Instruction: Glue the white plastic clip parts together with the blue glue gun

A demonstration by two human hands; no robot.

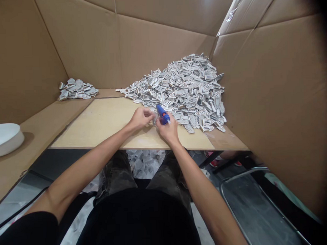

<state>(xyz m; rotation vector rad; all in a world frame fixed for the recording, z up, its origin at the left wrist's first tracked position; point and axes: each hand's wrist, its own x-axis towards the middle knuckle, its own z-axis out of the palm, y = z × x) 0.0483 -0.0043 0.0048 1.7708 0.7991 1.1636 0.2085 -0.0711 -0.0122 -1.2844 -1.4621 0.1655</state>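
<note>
My right hand (169, 130) is closed around a blue hand tool (162, 114) with a red part and a pale end; its exact kind is unclear. Opposite it, my left hand (141, 118) pinches a small grey piece (154, 119), whose shape is mostly hidden by the fingers. Both hands are close together just above the pale board (104, 121), near its front half. Directly beyond and to the right of them rises a large heap of small grey-white slotted pieces (186, 84).
A smaller pile of similar pieces (78, 89) lies at the back left. A white bowl (5, 138) stands at the left edge. Cardboard walls (161, 47) enclose the work surface. Below are a bag of whitish pieces (146, 164) and a metal-framed chair (260, 205) at right.
</note>
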